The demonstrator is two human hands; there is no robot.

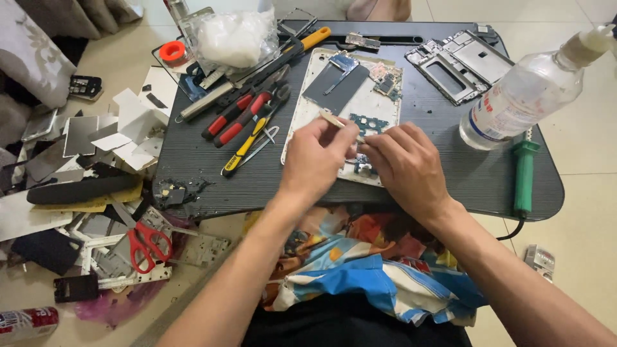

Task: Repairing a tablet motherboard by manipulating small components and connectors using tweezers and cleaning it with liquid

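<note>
An opened white tablet shell (376,96) with grey shielding and small circuit boards lies on a dark lap table (212,173). My left hand (315,157) pinches a thin pale prying tool (333,119) over the shell's lower part. Beside it, my right hand (405,164) rests on the shell's lower edge with fingers curled, its fingertips meeting those of my left hand. What lies under the fingertips is hidden.
Red-handled pliers (241,112), a yellow-handled tool (247,144) and tweezers lie left of the shell. A clear plastic bottle (524,96), a green-handled tool (524,177) and a metal frame (459,64) sit at right. Red scissors (146,244) and scattered parts cover the floor at left.
</note>
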